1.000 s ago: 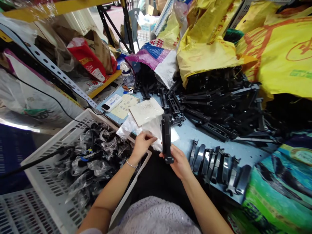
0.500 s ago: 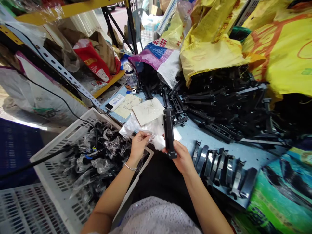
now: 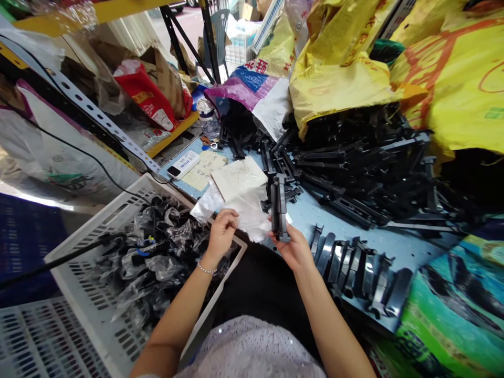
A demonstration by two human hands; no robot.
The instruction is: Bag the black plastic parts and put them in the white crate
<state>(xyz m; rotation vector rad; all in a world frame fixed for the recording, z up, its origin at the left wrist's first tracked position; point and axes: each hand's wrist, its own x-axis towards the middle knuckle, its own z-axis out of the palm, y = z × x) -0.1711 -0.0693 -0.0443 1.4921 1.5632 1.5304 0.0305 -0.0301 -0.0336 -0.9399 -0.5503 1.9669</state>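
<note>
My right hand (image 3: 294, 248) grips a long black plastic part (image 3: 279, 206) by its lower end, holding it nearly upright. My left hand (image 3: 222, 231) is closed, pinching the edge of a clear plastic bag (image 3: 252, 214). Between the hands the bag hangs spread out, its right side close to the fingers holding the part; whether they touch it I cannot tell. Behind the bag, a pale square board (image 3: 239, 177) lies on the blue table (image 3: 311, 210). To the right of my right hand, several similar black parts (image 3: 354, 268) lie in a row.
A white plastic crate (image 3: 74, 283) on the left holds black parts in clear bags (image 3: 157, 262). Loose black parts (image 3: 354, 168) pile up beneath yellow sacks (image 3: 346, 89). A white phone-like device (image 3: 184, 164) and a clear bottle (image 3: 208, 118) stand near the shelf frame (image 3: 106, 121).
The plastic bag, bunched up earlier, is now spread out between my hands. The black part in my right hand has turned and shifted slightly right. My left hand has moved slightly left.
</note>
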